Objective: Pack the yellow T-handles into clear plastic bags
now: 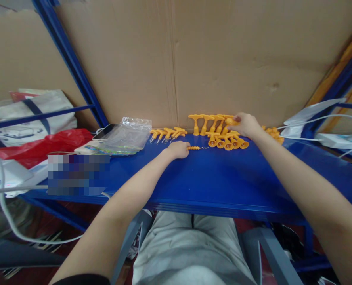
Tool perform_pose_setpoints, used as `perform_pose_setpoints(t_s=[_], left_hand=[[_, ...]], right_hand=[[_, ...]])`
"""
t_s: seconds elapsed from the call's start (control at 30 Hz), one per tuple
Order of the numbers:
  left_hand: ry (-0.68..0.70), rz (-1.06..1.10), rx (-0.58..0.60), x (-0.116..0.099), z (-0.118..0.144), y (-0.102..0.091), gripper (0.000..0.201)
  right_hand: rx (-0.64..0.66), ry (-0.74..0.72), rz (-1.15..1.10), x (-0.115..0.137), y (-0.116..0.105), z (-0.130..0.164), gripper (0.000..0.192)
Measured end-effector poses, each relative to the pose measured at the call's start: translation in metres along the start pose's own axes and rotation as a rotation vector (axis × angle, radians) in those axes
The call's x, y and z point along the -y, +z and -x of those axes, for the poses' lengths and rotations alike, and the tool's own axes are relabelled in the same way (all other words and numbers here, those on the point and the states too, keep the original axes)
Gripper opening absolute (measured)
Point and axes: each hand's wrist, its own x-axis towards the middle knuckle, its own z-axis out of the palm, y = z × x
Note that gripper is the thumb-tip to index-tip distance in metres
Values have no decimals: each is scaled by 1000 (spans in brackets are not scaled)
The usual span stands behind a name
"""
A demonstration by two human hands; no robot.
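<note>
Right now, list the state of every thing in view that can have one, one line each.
Left hand: closed on the orange screw piece, which lies flat on the blue shelf.
Right hand: gripping an orange part at the pile.
Orange bell-shaped parts: lying on their sides.
Orange T-handles: leaning against the cardboard.
Clear plastic bag: lying open, crumpled.
</note>
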Motion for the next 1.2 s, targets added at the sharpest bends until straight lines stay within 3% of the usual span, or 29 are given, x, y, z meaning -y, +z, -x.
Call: perform_pose_setpoints(t_s=[0.1,0.27,0.47,0.77,1.0,1.2], left_hand=[[-36,32,-39,3,-1,3,31],[-27,100,-239,5,-4,7,28],[-7,206,-343,0,-3,5,25],[-15,212,-369,1,-2,5,24],[-10,217,-397,-2,-3,5,26],[-68,212,-357,2,-2,4,24]], right_hand=[[-27,-187,-48,3,14,8,34],[4,-454,-3,1,33,25,32],[93,-682,-59,6,38,36,34],[29,-554,127,4,35,39,37],[82,-642,-6,13,42,43,35],[70,-562,-25,6,42,37,27]])
